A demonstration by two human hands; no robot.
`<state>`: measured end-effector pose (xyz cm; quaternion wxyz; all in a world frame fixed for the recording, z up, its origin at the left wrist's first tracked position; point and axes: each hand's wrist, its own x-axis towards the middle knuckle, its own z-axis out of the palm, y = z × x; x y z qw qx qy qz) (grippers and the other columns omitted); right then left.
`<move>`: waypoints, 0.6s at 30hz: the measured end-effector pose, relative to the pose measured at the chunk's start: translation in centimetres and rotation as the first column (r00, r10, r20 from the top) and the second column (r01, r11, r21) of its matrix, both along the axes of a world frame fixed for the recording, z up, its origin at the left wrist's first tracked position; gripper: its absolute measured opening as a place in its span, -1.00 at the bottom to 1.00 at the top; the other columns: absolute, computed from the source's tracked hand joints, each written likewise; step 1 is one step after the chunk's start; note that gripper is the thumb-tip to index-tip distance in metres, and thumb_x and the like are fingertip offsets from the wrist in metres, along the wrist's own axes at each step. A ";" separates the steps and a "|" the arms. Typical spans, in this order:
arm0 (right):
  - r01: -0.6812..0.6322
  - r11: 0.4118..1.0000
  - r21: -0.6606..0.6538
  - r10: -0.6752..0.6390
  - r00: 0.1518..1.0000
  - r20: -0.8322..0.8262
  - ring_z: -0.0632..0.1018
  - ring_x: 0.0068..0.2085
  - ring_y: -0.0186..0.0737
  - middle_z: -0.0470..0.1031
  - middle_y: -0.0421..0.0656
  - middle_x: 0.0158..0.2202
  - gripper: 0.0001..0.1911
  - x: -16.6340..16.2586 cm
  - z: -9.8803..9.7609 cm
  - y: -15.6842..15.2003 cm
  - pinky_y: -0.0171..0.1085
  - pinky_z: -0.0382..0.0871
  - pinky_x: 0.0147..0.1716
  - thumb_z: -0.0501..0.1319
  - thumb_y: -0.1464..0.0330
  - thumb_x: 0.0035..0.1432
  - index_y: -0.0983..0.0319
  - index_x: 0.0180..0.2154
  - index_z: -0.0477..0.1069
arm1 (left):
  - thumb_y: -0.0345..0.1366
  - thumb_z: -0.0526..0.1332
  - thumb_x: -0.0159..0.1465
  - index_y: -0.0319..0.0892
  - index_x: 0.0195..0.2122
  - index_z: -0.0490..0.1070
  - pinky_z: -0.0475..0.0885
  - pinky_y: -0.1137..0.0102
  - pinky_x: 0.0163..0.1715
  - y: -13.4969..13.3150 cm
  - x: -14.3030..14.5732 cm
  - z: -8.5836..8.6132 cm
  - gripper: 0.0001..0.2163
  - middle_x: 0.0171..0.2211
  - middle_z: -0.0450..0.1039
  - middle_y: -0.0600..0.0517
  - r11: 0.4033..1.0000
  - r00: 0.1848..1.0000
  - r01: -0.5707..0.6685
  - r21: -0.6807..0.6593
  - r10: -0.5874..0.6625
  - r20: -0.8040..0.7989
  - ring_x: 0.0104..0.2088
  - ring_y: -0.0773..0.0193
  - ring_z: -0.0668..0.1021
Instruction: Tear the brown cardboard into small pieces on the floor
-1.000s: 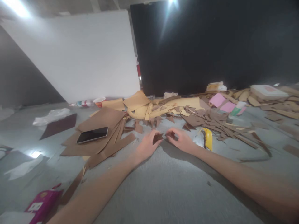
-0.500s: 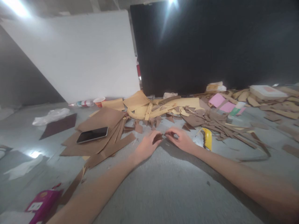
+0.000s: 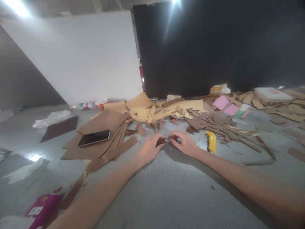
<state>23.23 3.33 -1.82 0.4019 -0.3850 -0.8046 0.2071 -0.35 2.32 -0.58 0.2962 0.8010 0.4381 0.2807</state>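
Observation:
My left hand (image 3: 152, 147) and my right hand (image 3: 183, 143) meet fingertip to fingertip just above the grey tabletop (image 3: 166, 190). Thumb and fingers of each are curled into a pinch. A small dark brown scrap (image 3: 164, 141) shows at the fingertips, mostly covered, so its shape is unclear. Right behind the hands lie brown triangular scraps (image 3: 141, 129). Close to my right wrist stands a yellow curved object (image 3: 211, 142), whose kind I cannot make out.
Brown sheets (image 3: 102, 121) carry a black phone (image 3: 94, 138) on the left. Brown strips (image 3: 221, 125) heap at right, near a green and white tube (image 3: 241, 112). A paper cup (image 3: 101, 103) stands behind. A purple packet (image 3: 44, 208) lies front left; a black panel (image 3: 214, 47) rises behind.
Both hands stay in nearly the same place, with only a slight shift of the fingers. Nothing else has visibly moved.

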 end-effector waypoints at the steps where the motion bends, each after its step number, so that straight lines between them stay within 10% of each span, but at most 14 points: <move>1: 0.004 1.000 0.004 -0.004 1.000 -0.011 0.55 -0.30 -0.19 0.56 -0.15 -0.31 -0.83 0.0 0.0 -0.1 -0.24 0.45 -0.26 0.16 0.26 0.40 0.17 -0.20 0.48 | -0.33 0.21 0.43 -0.04 -0.03 0.36 0.50 0.31 0.00 0.0 0.0 0.0 -0.88 -0.09 0.61 0.04 1.000 1.000 0.002 -0.001 -0.002 0.004 -0.05 0.19 0.65; 18: 0.104 0.992 -0.066 -0.110 0.989 -0.101 0.62 -0.34 -0.16 0.64 -0.17 -0.33 -0.79 -1.3 -0.7 -1.4 -0.21 0.54 -0.27 0.25 0.18 0.35 0.11 -0.07 0.52 | -0.25 0.24 0.41 -0.01 0.05 0.34 0.50 0.27 0.06 -0.2 -0.1 -0.7 -0.79 0.02 0.60 0.01 1.000 1.000 0.007 -0.025 -0.007 0.002 0.05 0.10 0.65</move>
